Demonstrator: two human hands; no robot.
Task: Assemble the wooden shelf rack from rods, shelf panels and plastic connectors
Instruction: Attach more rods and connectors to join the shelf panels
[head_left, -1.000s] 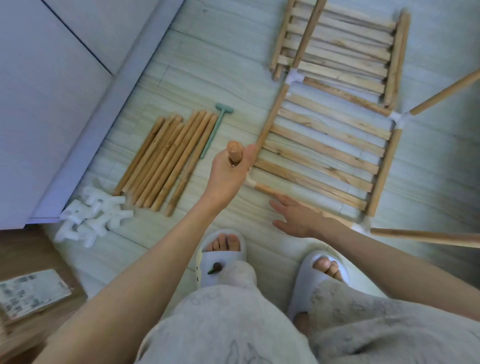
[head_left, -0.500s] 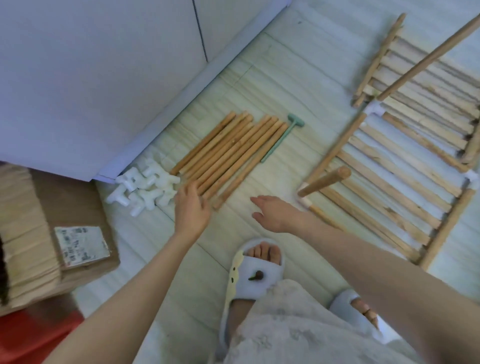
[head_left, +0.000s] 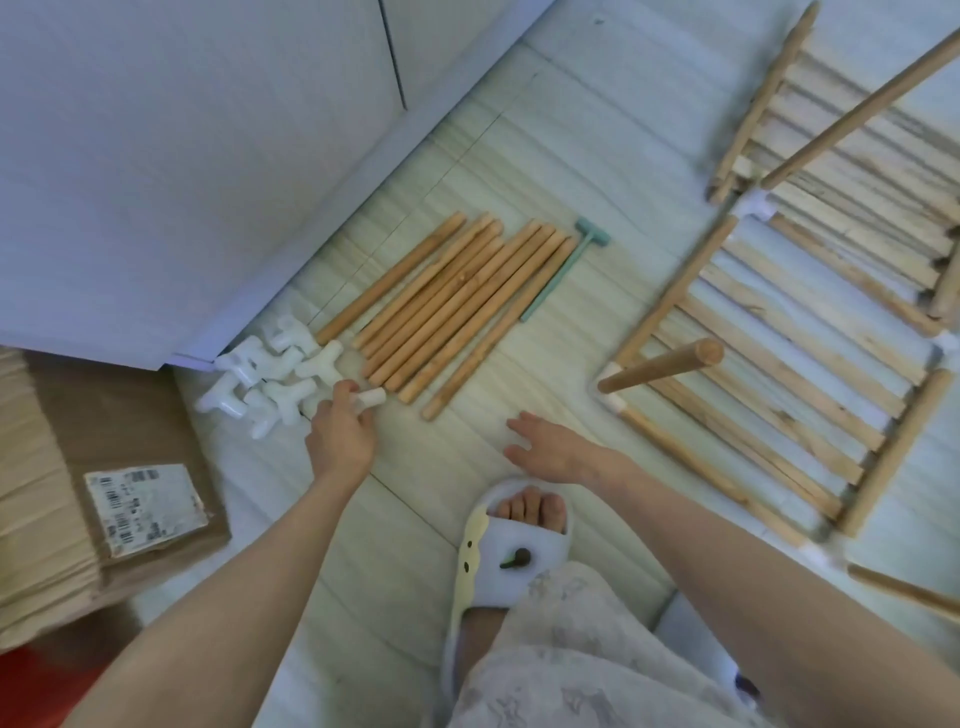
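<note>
My left hand (head_left: 340, 431) curls round a white plastic connector (head_left: 370, 398) at the right edge of a pile of white connectors (head_left: 265, 371) on the floor. Several loose wooden rods (head_left: 457, 306) lie side by side just beyond it. My right hand (head_left: 553, 447) hovers open, fingers spread, above the floor and holds nothing. To the right lies a slatted shelf panel (head_left: 769, 374) framed by rods, with an upright rod (head_left: 660, 365) standing in its near left corner connector (head_left: 610, 375). A second slatted panel (head_left: 852, 150) lies behind it.
A teal plastic mallet (head_left: 563, 270) lies beside the loose rods. A cardboard box (head_left: 104, 467) with a label sits at the left. A white cabinet (head_left: 182, 156) runs along the back left. My slippered foot (head_left: 511, 551) stands between my arms.
My left hand let go of the upright rod, swung left across the loose rods and closed on a connector at the pile. My right hand left the frame rod and moved left.
</note>
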